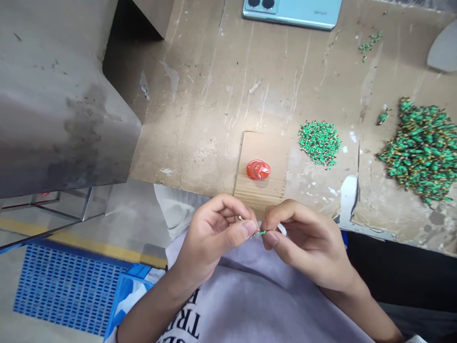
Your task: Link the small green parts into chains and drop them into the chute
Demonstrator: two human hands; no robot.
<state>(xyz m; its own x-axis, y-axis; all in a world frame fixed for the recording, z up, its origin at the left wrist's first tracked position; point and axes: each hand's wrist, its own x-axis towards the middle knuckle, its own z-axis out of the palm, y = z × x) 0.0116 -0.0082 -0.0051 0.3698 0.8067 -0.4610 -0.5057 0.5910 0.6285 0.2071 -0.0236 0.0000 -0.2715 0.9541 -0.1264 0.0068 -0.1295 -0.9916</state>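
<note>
Just past the table's near edge, in front of my chest, my left hand (224,233) is closed in a pinch on a tiny metal-looking piece, too small to name. My right hand (300,236) pinches a tiny green piece (263,232) between thumb and forefinger, and the fingertips of both hands almost meet there. Beyond them a glossy red oval blob (258,170) sits on a cardboard square (264,143). To the right lies a small pile of tiny green pieces (319,144). Farther right is a larger heap of green pieces with gold and dark ends (424,150).
A light blue phone (293,12) lies at the table's far edge. Loose green bits (370,44) are scattered at the upper right, near a white rounded object (444,47). A grey metal machine body (64,95) stands at the left. Blue plastic crates (67,286) are on the floor.
</note>
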